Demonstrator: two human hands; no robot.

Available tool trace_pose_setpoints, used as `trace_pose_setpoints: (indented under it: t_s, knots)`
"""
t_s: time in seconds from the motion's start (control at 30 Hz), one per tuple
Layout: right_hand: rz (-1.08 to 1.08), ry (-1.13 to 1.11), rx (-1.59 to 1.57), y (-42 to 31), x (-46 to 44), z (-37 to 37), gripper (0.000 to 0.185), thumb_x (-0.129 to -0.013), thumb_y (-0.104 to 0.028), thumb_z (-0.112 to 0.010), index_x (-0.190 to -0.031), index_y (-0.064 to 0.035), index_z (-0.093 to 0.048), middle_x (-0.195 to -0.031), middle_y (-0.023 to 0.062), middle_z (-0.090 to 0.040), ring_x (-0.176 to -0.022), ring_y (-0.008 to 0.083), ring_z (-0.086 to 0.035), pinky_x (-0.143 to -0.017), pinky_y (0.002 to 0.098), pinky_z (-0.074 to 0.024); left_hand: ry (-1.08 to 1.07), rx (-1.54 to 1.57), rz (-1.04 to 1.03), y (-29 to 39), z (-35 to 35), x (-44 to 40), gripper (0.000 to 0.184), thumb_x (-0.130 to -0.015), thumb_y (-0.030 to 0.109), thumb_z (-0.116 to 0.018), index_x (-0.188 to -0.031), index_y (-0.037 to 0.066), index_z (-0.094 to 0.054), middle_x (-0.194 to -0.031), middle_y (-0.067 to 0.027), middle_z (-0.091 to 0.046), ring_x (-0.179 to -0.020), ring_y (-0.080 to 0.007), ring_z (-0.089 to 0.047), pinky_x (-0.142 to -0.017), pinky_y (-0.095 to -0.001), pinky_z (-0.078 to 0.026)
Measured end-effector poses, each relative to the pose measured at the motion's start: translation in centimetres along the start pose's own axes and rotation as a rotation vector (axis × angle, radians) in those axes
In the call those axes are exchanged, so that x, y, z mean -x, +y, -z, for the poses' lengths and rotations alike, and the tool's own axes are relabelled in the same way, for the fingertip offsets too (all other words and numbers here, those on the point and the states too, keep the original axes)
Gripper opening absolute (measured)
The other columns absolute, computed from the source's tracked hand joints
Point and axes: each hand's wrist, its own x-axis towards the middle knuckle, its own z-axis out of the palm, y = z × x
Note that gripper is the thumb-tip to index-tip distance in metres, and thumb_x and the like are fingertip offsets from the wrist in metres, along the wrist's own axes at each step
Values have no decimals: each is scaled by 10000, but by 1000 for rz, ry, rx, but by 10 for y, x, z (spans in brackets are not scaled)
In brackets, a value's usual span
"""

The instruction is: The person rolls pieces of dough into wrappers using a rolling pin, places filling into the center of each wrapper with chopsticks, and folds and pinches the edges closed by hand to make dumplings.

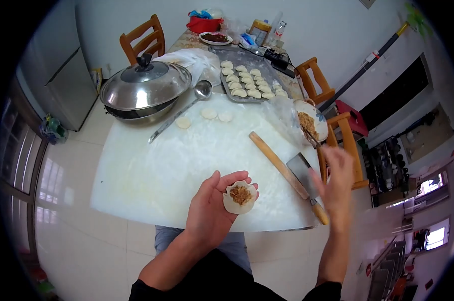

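My left hand (210,200) cradles a round dumpling wrapper (233,206) with a heap of brown minced filling (241,195) at its middle; the wrapper lies unfolded over the palm and fingers. My right hand (336,173), a little blurred, is over the table's right edge with thumb and fingers apart. Just beyond its fingertips a dark thin utensil (311,136) rests in a bowl (320,131) of the same filling. Below that hand lie a cleaver (302,169) and a wooden rolling pin (277,161). Flat wrappers (209,113) sit on the white floured board (151,175).
A metal tray (247,100) carries rows of folded dumplings (246,80). At the left stand a large lidded wok (144,90) and a ladle (181,110). A plastic bag (282,118) lies against the bowl. Wooden chairs (345,145) flank the table.
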Motion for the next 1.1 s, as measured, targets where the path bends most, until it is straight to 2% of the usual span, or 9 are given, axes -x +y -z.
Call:
trace_pose_setpoints:
  t_s: [0.13,0.47,0.53,0.57,0.63,0.73,0.97,1.03,1.1]
  knots:
    - [444,36,-347,-69,48,-13,400,-749,-63,-821,-1144,-96,-767,-1022,96,-672,-888,289,-683,-732,400,-563,-22,0,40,-3,-2,9,599,-1131,412,-282,-1373,-56,-564,-1273,-140,-638,-1329,-352,-567,-1174,-483,-426]
    - [498,-25,-473,-100,59,-23,347,-751,-43,-798,-1094,-97,-799,-1001,88,-656,-849,249,-675,-680,333,-561,-43,-59,18,-6,10,30,526,-1090,321,-339,-1435,-25,-535,-1323,-131,-629,-1335,-347,-574,-1140,-461,-439]
    - [375,-69,-573,-106,62,-25,327,-747,-16,-834,-1067,-72,-793,-980,82,-635,-819,240,-663,-663,323,-558,-130,-130,49,-3,14,38,483,-1000,97,-500,-1479,37,-497,-1372,-118,-597,-1305,-243,-575,-1063,-384,-482]
    - [375,-67,-576,-110,62,-25,327,-747,-16,-834,-1067,-72,-793,-980,82,-635,-819,240,-663,-663,323,-558,-128,-133,48,-5,15,40,483,-1000,97,-500,-1479,37,-497,-1372,-118,-597,-1305,-243,-575,-1063,-384,-482]
    - [225,1,-698,-118,64,-26,294,-759,2,-865,-1036,-54,-785,-958,77,-589,-794,209,-621,-679,300,-540,-83,-473,-98,-11,15,42,663,-877,-142,-504,-1519,18,-460,-1380,-118,-590,-1317,-292,-594,-1025,-369,-531]
    - [54,23,-781,-130,69,-29,261,-779,1,-875,-1018,-55,-787,-958,70,-546,-783,169,-569,-696,275,-515,-133,-484,-196,-20,24,45,793,-821,-260,-528,-1547,39,-416,-1377,-139,-592,-1299,-262,-607,-987,-323,-546]
    - [-287,99,-877,-150,85,-36,399,-862,-5,-835,-1230,-3,-681,-1008,57,-590,-836,121,-588,-753,253,-517,-157,-673,-500,-48,38,42,744,-943,-125,-618,-1593,60,-306,-1428,-204,-576,-1286,-267,-613,-991,-331,-544]
    - [-788,-123,-1409,-156,94,-33,437,-935,-8,-771,-1329,34,-588,-1117,74,-677,-968,125,-669,-829,260,-552,-133,-663,-610,-56,40,41,715,-967,-103,-607,-1594,43,-296,-1456,-219,-562,-1326,-293,-591,-1028,-353,-535]
    - [-809,-169,-1550,-155,100,-37,420,-957,-9,-745,-1339,39,-578,-1168,90,-693,-1026,140,-683,-864,271,-563,-149,-699,-645,-61,41,38,696,-983,-81,-606,-1593,28,-289,-1477,-226,-549,-1354,-301,-571,-1059,-367,-520]
